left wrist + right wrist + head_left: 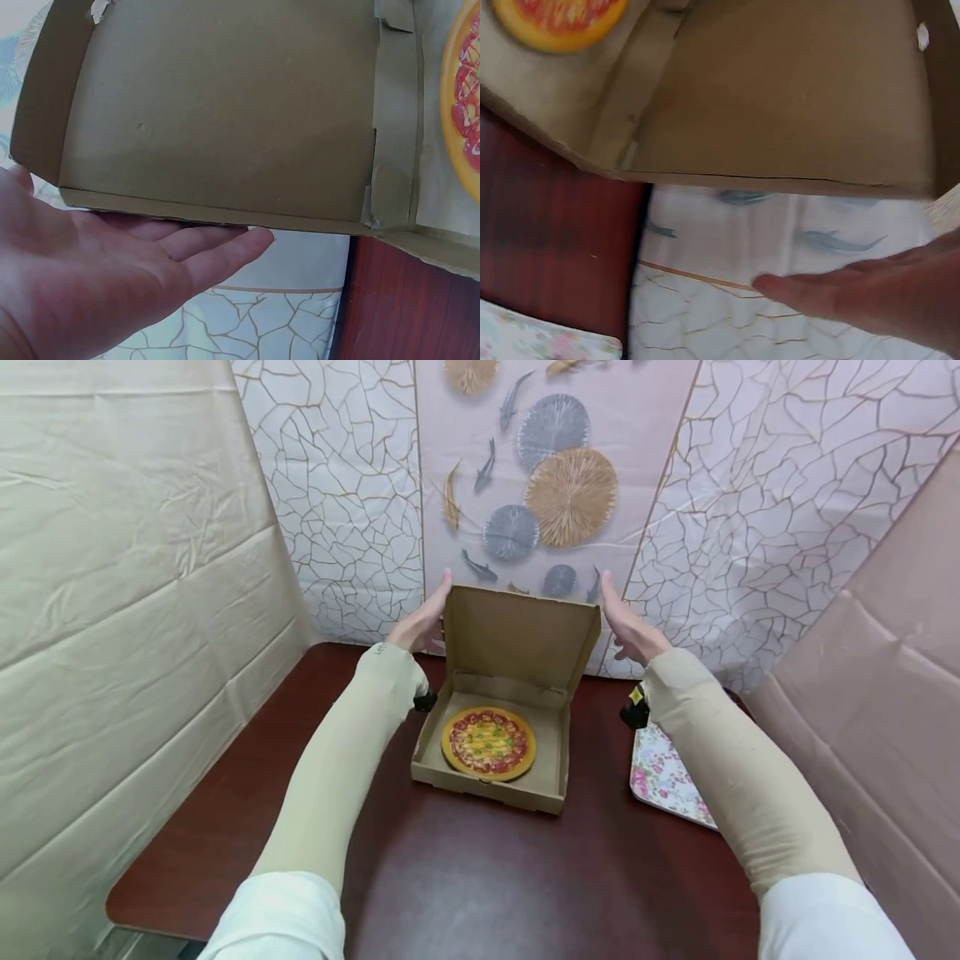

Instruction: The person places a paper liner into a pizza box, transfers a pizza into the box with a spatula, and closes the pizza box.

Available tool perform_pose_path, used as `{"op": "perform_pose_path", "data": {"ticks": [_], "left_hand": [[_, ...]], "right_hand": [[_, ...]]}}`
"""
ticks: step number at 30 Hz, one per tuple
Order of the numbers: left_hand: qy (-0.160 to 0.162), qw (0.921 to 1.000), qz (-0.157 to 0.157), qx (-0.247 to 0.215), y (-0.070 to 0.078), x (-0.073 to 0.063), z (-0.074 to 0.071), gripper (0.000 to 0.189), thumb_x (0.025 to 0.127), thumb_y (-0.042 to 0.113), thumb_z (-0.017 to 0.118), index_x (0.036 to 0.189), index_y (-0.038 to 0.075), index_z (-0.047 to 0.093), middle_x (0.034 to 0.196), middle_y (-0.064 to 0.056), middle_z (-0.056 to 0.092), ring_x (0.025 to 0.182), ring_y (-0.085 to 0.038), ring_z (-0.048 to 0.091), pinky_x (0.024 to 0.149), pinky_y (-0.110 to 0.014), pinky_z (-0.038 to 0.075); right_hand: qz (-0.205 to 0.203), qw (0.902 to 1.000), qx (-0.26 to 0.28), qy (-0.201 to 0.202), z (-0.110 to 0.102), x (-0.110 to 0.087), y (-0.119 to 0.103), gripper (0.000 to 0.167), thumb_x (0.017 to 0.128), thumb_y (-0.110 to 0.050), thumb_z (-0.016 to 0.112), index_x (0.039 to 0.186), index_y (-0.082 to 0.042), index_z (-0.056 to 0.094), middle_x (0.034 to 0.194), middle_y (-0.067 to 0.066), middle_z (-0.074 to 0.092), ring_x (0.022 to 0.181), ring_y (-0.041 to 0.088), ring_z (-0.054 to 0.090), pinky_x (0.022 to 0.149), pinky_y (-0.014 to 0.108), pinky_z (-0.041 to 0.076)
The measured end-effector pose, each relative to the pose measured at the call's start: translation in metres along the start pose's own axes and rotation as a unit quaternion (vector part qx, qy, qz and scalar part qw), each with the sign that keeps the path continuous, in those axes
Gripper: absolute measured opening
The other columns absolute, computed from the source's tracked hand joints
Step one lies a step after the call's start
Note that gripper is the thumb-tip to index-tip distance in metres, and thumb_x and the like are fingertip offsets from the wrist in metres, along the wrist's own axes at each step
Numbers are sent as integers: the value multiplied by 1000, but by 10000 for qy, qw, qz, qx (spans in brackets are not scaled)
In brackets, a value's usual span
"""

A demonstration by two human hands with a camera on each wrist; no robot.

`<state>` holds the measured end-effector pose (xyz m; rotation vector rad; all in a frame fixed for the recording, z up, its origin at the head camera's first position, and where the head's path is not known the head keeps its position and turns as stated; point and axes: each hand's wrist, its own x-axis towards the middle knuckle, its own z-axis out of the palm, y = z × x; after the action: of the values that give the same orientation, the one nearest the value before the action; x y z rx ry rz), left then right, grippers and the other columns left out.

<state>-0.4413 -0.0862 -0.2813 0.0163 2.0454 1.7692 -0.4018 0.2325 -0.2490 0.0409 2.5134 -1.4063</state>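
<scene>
A cardboard pizza box [551, 718] stands on the table with its lid [517, 635] raised and leaning back. Inside lies a round pizza [489, 743] with red and yellow topping, flat in the box. My left hand [422, 625] is at the lid's left side; in the left wrist view its straight fingers [217, 259] lie along the lid's edge, some partly hidden behind it. On the other side, my right hand [632, 627] is held beside the lid's right edge. The right wrist view shows a gap between this hand's extended fingers [802, 292] and the cardboard.
The box rests on a dark red-brown table [442, 868]. A tray with a floral pattern [667, 777] lies to the right, partly under my right forearm. A patterned cloth [345, 510] hangs behind the table, and beige cloth walls [127, 577] flank it.
</scene>
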Motion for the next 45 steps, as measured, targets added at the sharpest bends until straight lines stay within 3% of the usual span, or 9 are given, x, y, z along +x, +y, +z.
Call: {"op": "perform_pose_path", "data": {"ticks": [4, 8, 12, 15, 17, 22, 31, 40, 45], "left_hand": [[-77, 9999, 9, -87, -2, -2, -3, 92, 85, 82, 16, 157, 26, 3, 155, -26, 20, 143, -42, 27, 116, -56, 26], [-232, 9996, 87, -151, -5, -6, -5, 91, 86, 81, 18, 157, 25, 2, 154, -25, 24, 143, -43, 29, 117, -56, 23], [-350, 9990, 282, 19, -7, -12, -9, 89, 86, 81, 18, 155, 24, 13, 151, -21, 32, 138, -42, 37, 114, -55, 30], [-369, 9988, 305, 53, -6, -12, -10, 88, 87, 80, 17, 153, 22, 21, 149, -21, 35, 135, -42, 40, 112, -56, 32], [-337, 9992, 225, -56, -4, -10, -11, 88, 88, 79, 18, 156, 24, 10, 153, -21, 28, 140, -42, 34, 115, -56, 27], [-208, 9995, 165, -161, 0, -5, -10, 94, 87, 79, 23, 157, 19, 4, 158, -25, 18, 145, -40, 25, 118, -53, 23], [-214, 9984, 392, -337, 4, -5, -6, 90, 90, 76, 22, 156, 16, 5, 159, -25, 16, 146, -43, 20, 119, -55, 17], [-270, 9967, 659, -400, -4, -4, -3, 87, 91, 74, 25, 152, 13, 17, 153, -27, 29, 143, -42, 29, 120, -55, 17], [-432, 9951, 701, -544, -7, -4, -3, 83, 92, 72, 26, 153, 16, 16, 152, -25, 31, 143, -40, 30, 119, -53, 19]], "right_hand": [[556, 9887, 869, -1087, 5, 7, 8, 110, 77, -87, -3, 151, -8, -23, 153, 39, -12, 142, 57, -2, 115, 67, 10], [632, 9769, 1435, -1452, 13, 14, 9, 112, 77, -88, 4, 154, -9, -13, 155, 38, 1, 143, 56, 7, 115, 66, 10], [513, 9762, 1599, -1370, 17, 16, 6, 110, 79, -87, 5, 155, -8, -1, 152, 39, 14, 141, 56, 18, 115, 65, 14], [492, 9744, 1752, -1322, 17, 18, 5, 108, 80, -86, 7, 155, -10, -3, 153, 39, 12, 142, 56, 16, 116, 63, 13], [503, 9738, 1806, -1288, 17, 20, 4, 108, 80, -86, 8, 155, -9, -4, 153, 40, 9, 142, 56, 15, 117, 61, 13], [475, 9748, 1850, -1150, 18, 21, 0, 105, 83, -84, 8, 155, -10, -10, 153, 41, 3, 143, 56, 11, 119, 59, 12], [241, 9757, 2060, -708, 18, 23, 0, 91, 86, -80, 13, 152, -28, -22, 153, 40, -11, 143, 55, 2, 119, 58, 6], [96, 9758, 2109, -561, 23, 22, 7, 92, 90, -75, 12, 154, -14, -14, 157, 34, -9, 147, 49, 0, 121, 56, 5], [27, 9755, 2110, -627, 22, 21, 10, 93, 90, -76, 14, 153, -16, -18, 156, 33, -13, 146, 49, -3, 121, 56, 3]]}}
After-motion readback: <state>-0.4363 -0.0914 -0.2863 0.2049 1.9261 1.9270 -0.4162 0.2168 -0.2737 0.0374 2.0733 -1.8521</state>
